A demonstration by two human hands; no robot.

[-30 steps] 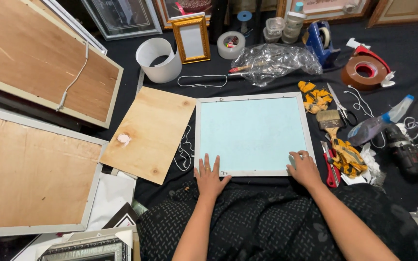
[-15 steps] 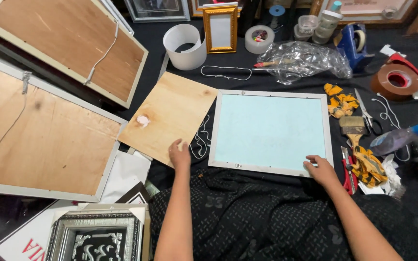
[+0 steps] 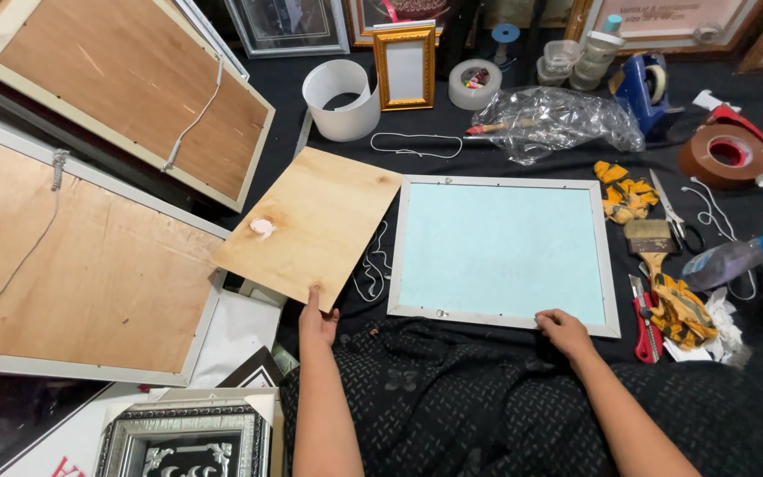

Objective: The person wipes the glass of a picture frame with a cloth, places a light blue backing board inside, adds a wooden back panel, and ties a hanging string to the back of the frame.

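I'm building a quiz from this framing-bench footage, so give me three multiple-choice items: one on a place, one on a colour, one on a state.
1. Where does the plywood board lie relative to the white frame?
A. To its left
B. To its right
C. On top of it

2. What colour is the small upright frame at the back?
A. Blue
B. Gold
C. Black

3. What is the left hand doing?
A. Gripping scissors
B. Resting on the lap
C. Touching the board's near edge

Answers: 1 A, the board sits left of the frame, apart from it. 2 B, its border is gold. 3 C, the fingers meet the board's near edge, while the right hand rests at the frame's lower edge.
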